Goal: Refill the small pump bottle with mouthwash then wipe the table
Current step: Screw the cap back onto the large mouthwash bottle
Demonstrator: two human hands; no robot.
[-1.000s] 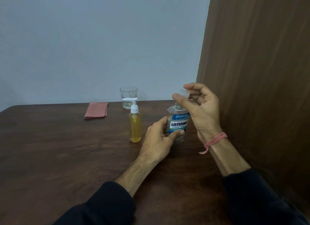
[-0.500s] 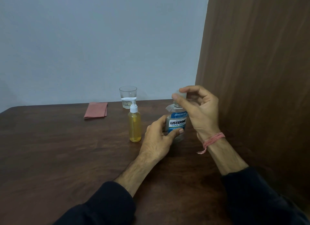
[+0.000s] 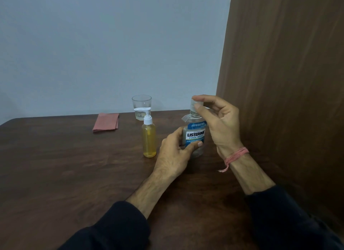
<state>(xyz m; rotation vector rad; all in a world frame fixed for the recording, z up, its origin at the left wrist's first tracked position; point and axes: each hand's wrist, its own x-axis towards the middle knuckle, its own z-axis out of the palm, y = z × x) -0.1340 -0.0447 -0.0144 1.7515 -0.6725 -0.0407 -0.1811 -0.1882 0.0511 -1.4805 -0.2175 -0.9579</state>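
A clear mouthwash bottle (image 3: 195,134) with a blue and white label stands upright on the dark wooden table (image 3: 74,175). My left hand (image 3: 176,153) grips its body from the left, thumb across the label. My right hand (image 3: 216,121) pinches the clear cap (image 3: 195,106) on the bottle's neck from the right. Just left of it stands the small pump bottle (image 3: 149,138) with yellow liquid and a white pump head. A folded pink cloth (image 3: 106,122) lies at the back of the table.
A drinking glass (image 3: 141,106) with a little clear liquid stands behind the pump bottle near the pale wall. A brown wooden panel (image 3: 288,82) rises along the right side of the table, close to my right hand.
My right hand came down with the clear cap from above the mouthwash bottle onto its neck. My left hand kept its grip on the bottle.
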